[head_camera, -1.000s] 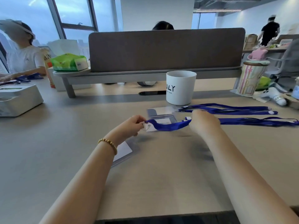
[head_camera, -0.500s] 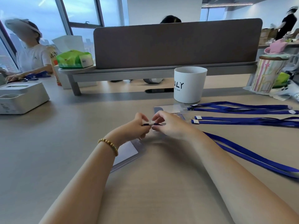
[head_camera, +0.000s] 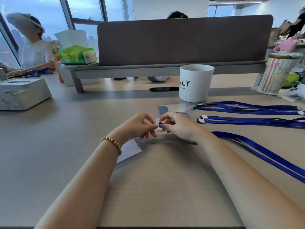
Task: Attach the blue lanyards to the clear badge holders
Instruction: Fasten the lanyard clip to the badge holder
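My left hand (head_camera: 140,125) and my right hand (head_camera: 179,125) meet at the middle of the table, and both pinch the clip end of a blue lanyard (head_camera: 264,154). Its strap trails from under my right wrist to the right edge. A clear badge holder (head_camera: 130,151) lies flat under my left wrist. More badge holders (head_camera: 173,107) lie just beyond my hands. Two other blue lanyards (head_camera: 247,107) (head_camera: 250,121) lie stretched out on the right.
A white cup (head_camera: 195,83) stands behind the badge holders. A striped lidded mug (head_camera: 277,75) is at the far right, a white box (head_camera: 21,93) at the left. A grey divider with a shelf (head_camera: 181,42) crosses the back. A person sits at the far left.
My right hand slid along the lanyard to its end and met my left hand. The strap now trails behind my right forearm. The camera shifted slightly left.
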### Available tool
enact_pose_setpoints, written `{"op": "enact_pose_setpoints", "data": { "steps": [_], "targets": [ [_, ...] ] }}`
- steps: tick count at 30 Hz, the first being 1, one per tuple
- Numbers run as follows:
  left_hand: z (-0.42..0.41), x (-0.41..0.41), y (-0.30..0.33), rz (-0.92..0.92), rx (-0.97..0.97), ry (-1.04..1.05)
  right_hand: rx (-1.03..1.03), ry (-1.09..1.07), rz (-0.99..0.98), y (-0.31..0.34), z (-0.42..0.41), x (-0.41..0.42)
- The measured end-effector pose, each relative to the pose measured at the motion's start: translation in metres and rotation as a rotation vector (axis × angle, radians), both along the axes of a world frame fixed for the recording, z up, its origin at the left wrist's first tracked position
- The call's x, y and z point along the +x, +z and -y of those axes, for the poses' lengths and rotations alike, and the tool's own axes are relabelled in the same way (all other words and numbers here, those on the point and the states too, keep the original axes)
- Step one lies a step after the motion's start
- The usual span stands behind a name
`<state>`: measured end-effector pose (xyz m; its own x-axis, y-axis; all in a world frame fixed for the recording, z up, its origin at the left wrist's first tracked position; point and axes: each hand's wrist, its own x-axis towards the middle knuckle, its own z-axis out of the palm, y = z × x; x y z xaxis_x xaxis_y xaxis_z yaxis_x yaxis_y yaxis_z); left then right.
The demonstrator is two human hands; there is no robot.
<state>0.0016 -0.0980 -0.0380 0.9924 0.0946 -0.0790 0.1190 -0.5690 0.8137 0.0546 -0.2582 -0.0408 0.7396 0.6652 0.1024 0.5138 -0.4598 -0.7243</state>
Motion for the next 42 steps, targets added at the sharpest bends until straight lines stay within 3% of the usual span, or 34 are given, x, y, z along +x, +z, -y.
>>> {"op": "enact_pose_setpoints", "data": {
  "steps": [4,9,13,24,33,37,42],
  "targets": [
    [-0.009,-0.004,0.005,-0.089,0.072,-0.036,0.006,-0.033,0.004,-0.004,-0.006,0.001],
    [-0.043,-0.019,0.015,-0.263,0.58,-0.088,0.011,-0.099,-0.01,-0.004,-0.004,0.007],
    [-0.042,-0.022,0.01,-0.355,0.784,-0.116,0.026,-0.131,-0.012,-0.004,-0.006,0.007],
    [-0.021,-0.012,-0.008,-0.168,0.727,-0.125,0.013,-0.21,-0.025,-0.005,-0.005,0.002],
    [-0.007,-0.007,-0.014,-0.073,0.633,-0.162,0.313,-0.178,-0.77,0.011,0.005,0.0],
    [-0.012,-0.008,-0.013,-0.098,0.876,0.037,0.338,-0.194,-0.849,0.014,0.008,-0.001],
    [-0.018,-0.011,-0.007,-0.232,0.79,-0.084,0.348,-0.2,-0.893,0.015,0.006,-0.002]
  ]
}}
